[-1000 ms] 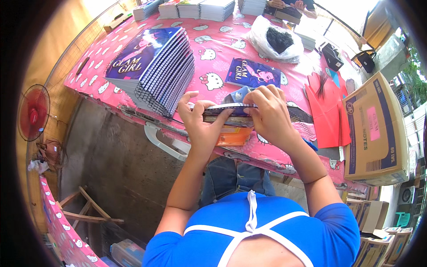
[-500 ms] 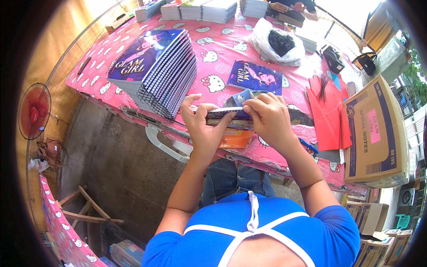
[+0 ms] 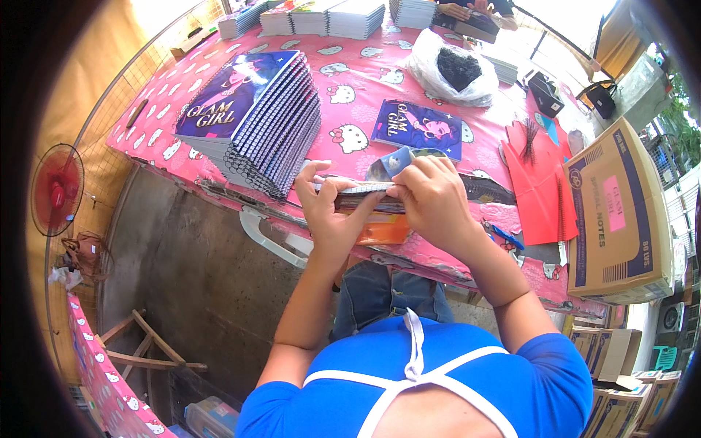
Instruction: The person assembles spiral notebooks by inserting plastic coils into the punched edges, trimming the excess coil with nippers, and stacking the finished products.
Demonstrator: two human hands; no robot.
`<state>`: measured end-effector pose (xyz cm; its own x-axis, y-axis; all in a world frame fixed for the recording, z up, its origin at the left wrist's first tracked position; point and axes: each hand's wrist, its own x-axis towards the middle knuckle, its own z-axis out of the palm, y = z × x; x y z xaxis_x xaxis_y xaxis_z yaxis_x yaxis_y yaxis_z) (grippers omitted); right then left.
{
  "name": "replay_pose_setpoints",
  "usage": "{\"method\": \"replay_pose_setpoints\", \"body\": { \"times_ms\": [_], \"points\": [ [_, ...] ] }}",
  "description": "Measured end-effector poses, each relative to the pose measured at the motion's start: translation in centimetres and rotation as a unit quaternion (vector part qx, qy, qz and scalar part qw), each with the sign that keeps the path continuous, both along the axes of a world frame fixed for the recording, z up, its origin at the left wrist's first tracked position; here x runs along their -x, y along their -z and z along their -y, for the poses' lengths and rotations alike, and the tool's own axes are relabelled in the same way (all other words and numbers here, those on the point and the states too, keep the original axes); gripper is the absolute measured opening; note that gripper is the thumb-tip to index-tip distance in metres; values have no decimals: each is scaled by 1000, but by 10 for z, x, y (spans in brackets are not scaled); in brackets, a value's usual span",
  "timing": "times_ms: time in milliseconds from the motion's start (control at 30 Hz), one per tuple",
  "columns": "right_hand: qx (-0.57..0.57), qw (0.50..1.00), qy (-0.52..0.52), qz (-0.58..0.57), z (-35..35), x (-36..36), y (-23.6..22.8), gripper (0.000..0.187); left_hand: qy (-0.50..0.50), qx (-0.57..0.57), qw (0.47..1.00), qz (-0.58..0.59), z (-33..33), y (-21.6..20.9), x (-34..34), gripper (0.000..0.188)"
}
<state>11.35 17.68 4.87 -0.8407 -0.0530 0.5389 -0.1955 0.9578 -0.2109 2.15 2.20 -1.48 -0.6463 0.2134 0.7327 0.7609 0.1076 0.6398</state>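
Note:
Close to the table's front edge, a notebook stands with its edge turned up toward me, a row of small marks running along it. My left hand is closed round its left end, thumb on the near side and fingers behind. At the right end of that edge, the fingers of my right hand are pinched together; any small thing between them is hidden. Just behind the notebook lies a blue picture card or cover. Something orange rests below, between my wrists.
A tall stack of spiral notebooks stands left. One purple-covered notebook lies beyond my hands, near a white bag of black coils. Right are red sheets, a blue-handled tool and a carton. Another person's hands show far off.
My right hand has shifted a little left and toward me along the notebook's edge. The notebook has tipped slightly, and more of the blue picture behind it shows. My left hand keeps its hold.

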Motion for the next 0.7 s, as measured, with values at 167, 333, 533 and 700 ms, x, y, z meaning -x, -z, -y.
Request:
{"method": "replay_pose_setpoints", "body": {
  "times_ms": [167,333,533,700],
  "points": [
    [25,976,-46,214,-80,26,-27,32,79,28,996,21,15,1,15,41],
    [-154,966,-48,203,-136,26,74,40,-56,116,988,-81,1,-23,0,43],
    [256,956,64,128,-113,37,65,46,-50,157,983,-86,1,-17,-5,41],
    [433,839,-291,155,-106,31,52,67,-16,126,990,-61,1,-17,-2,38]
  ]
}}
